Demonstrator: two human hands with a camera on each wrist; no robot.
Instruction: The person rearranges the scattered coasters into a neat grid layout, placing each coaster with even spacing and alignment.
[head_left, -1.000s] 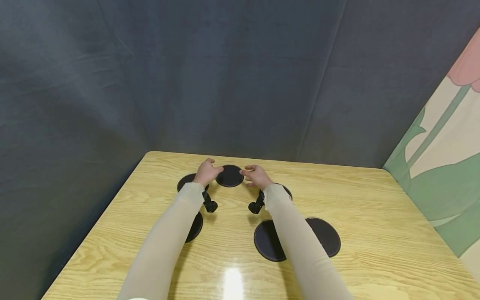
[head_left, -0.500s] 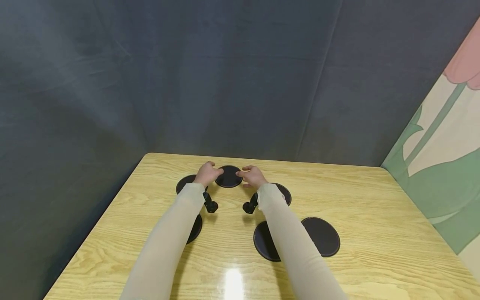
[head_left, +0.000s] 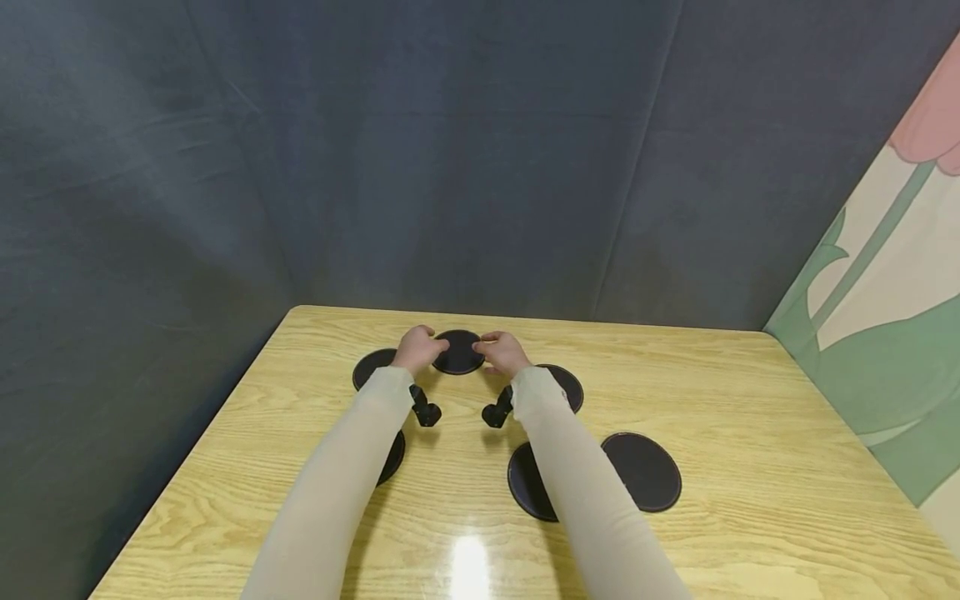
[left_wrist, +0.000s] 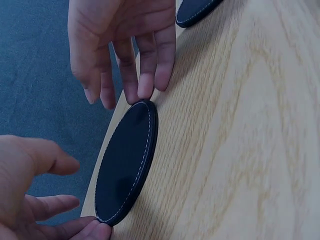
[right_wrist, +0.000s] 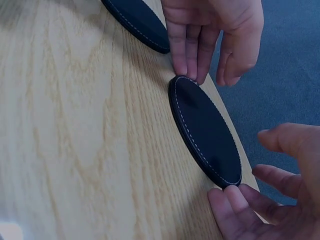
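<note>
A round black coaster with white edge stitching (head_left: 459, 352) lies flat near the table's far edge, between the two hands. My left hand (head_left: 415, 348) is at its left side. In the left wrist view, the extended fingertips of that hand (left_wrist: 125, 30) touch the coaster's rim (left_wrist: 125, 160), thumb held apart. From the opposite side, my right hand (head_left: 504, 353) meets the rim with its fingertips, as the right wrist view shows, where that hand (right_wrist: 215, 25) has its thumb raised off the coaster (right_wrist: 205, 132). Neither hand is curled round it.
Other black coasters lie about: one beside the left wrist (head_left: 367, 367), one partly under the left forearm (head_left: 393, 457), one behind the right wrist (head_left: 567, 387), two near the right forearm, including the rightmost coaster (head_left: 642, 472). A dark curtain (head_left: 465, 167) hangs behind the wooden table (head_left: 750, 417).
My right hand has shifted slightly left, toward the coaster's rim. The left hand has hardly moved, and the coaster stays in about the same place.
</note>
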